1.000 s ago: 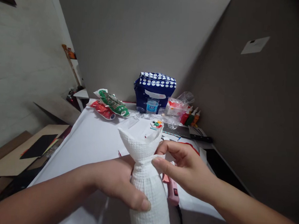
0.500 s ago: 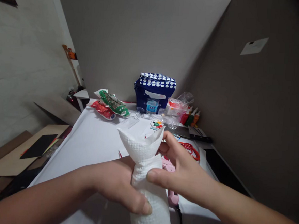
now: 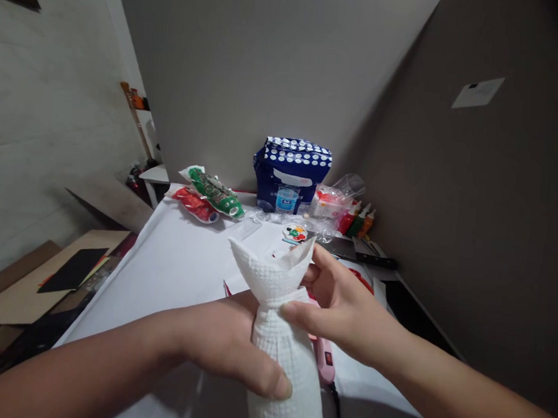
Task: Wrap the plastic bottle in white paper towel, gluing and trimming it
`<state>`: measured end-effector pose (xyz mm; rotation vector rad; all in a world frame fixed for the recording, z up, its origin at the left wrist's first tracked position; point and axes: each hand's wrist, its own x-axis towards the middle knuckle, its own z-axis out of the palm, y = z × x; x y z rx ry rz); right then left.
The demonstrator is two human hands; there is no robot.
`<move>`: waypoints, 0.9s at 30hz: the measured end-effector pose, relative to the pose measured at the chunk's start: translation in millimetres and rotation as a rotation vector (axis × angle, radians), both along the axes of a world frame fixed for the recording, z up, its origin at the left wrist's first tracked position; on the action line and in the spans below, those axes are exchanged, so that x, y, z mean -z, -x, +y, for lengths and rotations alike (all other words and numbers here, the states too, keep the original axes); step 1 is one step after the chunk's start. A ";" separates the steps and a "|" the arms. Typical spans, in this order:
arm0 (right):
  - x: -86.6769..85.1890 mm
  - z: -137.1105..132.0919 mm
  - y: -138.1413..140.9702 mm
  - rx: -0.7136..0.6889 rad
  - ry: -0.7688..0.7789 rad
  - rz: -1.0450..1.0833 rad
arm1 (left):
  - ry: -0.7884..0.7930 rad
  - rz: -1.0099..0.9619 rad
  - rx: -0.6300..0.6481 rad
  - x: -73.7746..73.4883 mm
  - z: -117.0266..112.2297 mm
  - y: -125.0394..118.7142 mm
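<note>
A long roll of white textured paper towel (image 3: 291, 369) stands toward me, pinched in at a narrow neck with its top flaring into two points. My left hand (image 3: 235, 352) wraps round the body from the left, thumb lying across the front. At the neck, my right hand (image 3: 337, 296) grips from the right, its thumb on the front and its fingers behind the flared top. Parts of both hands' fingers are hidden by the paper. Behind the roll, partly covered, lies a pink glue gun (image 3: 325, 362) with a black cord.
At the back stand a blue dotted bag (image 3: 294, 172) and several paint bottles (image 3: 357, 221). A green fish-shaped craft (image 3: 216, 193) and a red one (image 3: 194, 204) lie back left. A paint palette (image 3: 295, 234) sits mid-table; a black-handled knife (image 3: 375, 260) lies at the right.
The right thumb has shifted slightly up to the pinched neck, and the paper there looks drawn in more evenly. The view has moved slightly. Both hands keep their hold.
</note>
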<state>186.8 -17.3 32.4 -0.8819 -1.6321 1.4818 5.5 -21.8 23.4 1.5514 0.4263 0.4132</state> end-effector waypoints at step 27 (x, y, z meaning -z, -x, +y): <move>2.6 -4.7 -7.0 -0.034 0.109 0.051 | 0.090 0.034 -0.092 9.4 -9.8 -9.7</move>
